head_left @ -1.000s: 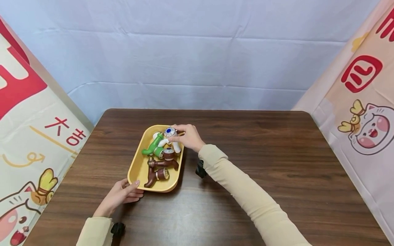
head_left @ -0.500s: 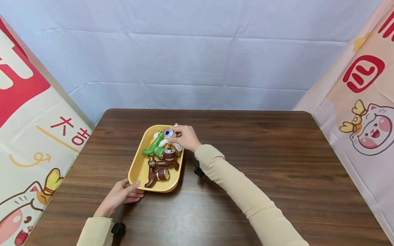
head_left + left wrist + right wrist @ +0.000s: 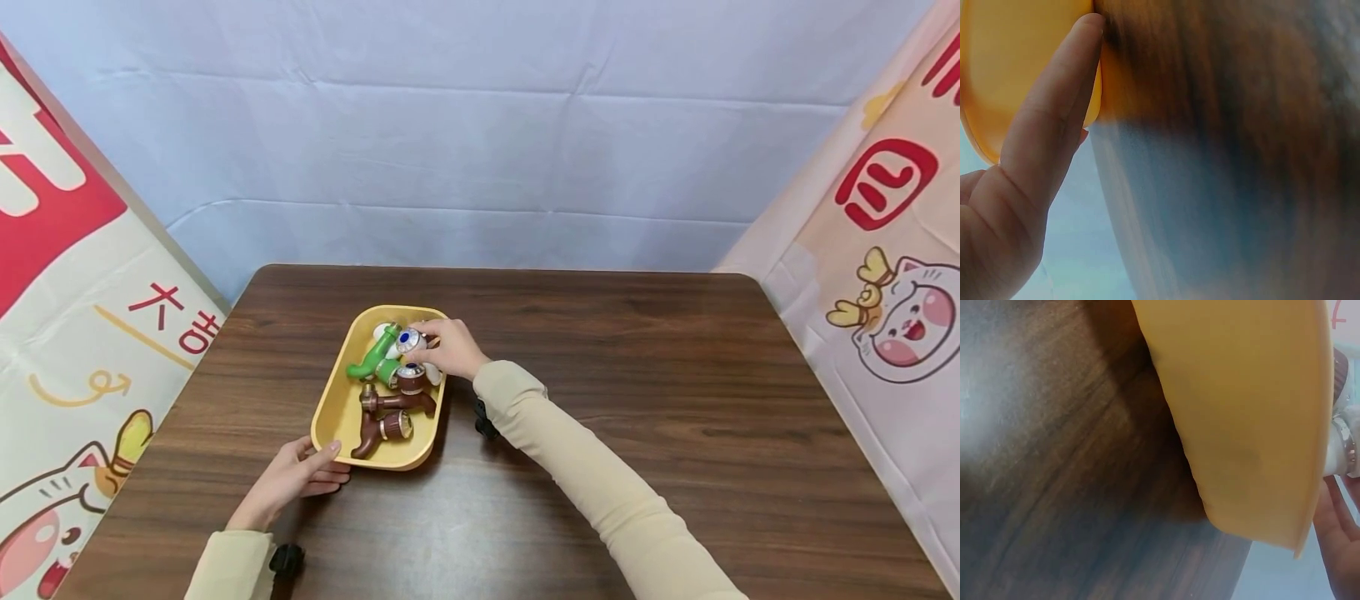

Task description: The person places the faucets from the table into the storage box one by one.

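Observation:
A yellow plastic basin (image 3: 341, 421) holds several taps. My right hand (image 3: 453, 350) pinches the knob of a white tap (image 3: 410, 340) with a silver, blue-centred top, at the basin's far right; its body is mostly behind my fingers. Beside it lies a green tap (image 3: 369, 362). Brown taps (image 3: 369, 433) are in the nearer half. With the thumb over the rim and fingers outside, my left hand (image 3: 288, 479) grips the near-left corner. In the right wrist view the basin wall (image 3: 1254, 412) hides most of the right hand (image 3: 1340, 531).
The basin stands on the left part of a dark wood-grain table (image 3: 637, 375). A pale cloth (image 3: 480, 150) hangs behind the table's far edge. Printed cloths with cartoon cats hang on both sides.
My right hand has shifted slightly toward me with the white tap, whose brass end showed past the far rim half a second ago. The left hand and basin stay put.

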Demonstrator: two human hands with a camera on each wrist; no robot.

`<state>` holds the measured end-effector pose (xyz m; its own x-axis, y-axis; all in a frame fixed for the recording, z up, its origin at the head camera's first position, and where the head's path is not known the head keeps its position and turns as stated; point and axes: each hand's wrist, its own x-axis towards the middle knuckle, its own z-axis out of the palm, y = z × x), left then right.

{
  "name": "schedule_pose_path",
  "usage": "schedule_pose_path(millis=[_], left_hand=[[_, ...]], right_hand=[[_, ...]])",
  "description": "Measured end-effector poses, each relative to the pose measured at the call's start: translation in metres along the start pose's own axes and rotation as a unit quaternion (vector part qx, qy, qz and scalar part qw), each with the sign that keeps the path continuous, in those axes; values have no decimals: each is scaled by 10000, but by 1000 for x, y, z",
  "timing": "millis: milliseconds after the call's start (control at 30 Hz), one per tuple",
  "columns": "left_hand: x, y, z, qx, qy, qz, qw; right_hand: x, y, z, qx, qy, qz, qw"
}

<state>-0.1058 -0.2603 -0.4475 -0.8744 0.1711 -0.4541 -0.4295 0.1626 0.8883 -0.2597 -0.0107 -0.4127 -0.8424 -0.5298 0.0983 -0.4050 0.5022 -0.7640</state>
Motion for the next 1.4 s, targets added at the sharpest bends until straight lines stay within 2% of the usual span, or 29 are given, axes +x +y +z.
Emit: schedule_pose_path(millis=[300, 633, 767, 900, 967, 1100, 1267, 1400], left_hand=[[1, 1, 1, 6, 21, -10, 10000], [6, 4, 1, 76, -6, -31, 10000], [8, 6, 3, 204, 266, -51, 9994], [8, 11, 5, 694, 805, 115, 9943], [6, 15, 5, 1179, 1145, 220, 9862], [2, 25, 4, 2137, 1744, 418, 9603], [-1, 33, 6, 2682, 2315, 839, 9314], [-2, 33, 10, 3148, 2755, 1132, 9012]], right_hand=[[-7, 1, -5, 504, 304, 41, 9983], [-20, 11, -15, 566, 943, -119, 9939], [-25, 14, -19, 680, 1098, -171, 9915], [-34, 14, -27, 800, 1158, -149, 9899], [-39, 14, -31, 832, 1184, -125, 9894], [-50, 16, -36, 768, 1311, -81, 9884], [-65, 15, -39, 704, 1365, -126, 9881], [-78, 13, -43, 684, 1455, -278, 9866]])
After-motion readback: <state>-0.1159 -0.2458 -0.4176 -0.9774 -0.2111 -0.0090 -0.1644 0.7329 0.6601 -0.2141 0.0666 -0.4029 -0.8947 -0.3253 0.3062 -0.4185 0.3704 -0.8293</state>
